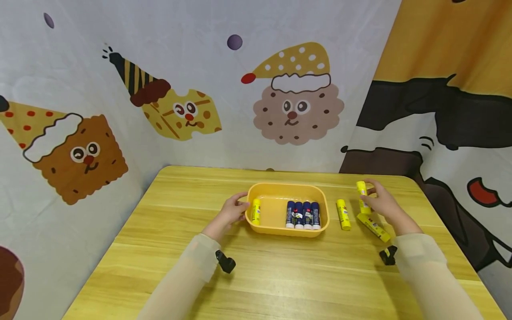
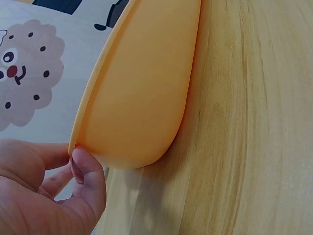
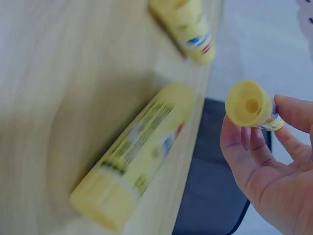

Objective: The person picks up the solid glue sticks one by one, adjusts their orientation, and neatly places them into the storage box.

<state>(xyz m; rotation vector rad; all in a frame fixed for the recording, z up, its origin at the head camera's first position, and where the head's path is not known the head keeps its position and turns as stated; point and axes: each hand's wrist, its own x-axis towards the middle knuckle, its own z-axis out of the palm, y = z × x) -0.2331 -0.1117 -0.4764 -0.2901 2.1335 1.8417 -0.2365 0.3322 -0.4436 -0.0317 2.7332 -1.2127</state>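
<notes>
My left hand (image 1: 233, 210) pinches the left rim of a yellow-orange plastic basin (image 1: 272, 231); the left wrist view shows thumb and fingers on the basin's edge (image 2: 132, 98). Inside, one yellow glue stick (image 1: 256, 212) lies at the left and several dark blue glue sticks (image 1: 298, 215) with white ends lie side by side at the right. My right hand (image 1: 380, 202) grips a yellow glue stick (image 1: 362, 195), held between thumb and fingers in the right wrist view (image 3: 252, 105). Below it a second yellow glue stick (image 1: 374, 227) lies slanted on the table, and a third (image 1: 343, 214) lies nearer the basin.
Everything stands on a wood-grain table (image 1: 280, 275). Behind it hangs a cloth (image 1: 236, 111) printed with cartoon snack figures. A small black camera is strapped to each sleeve.
</notes>
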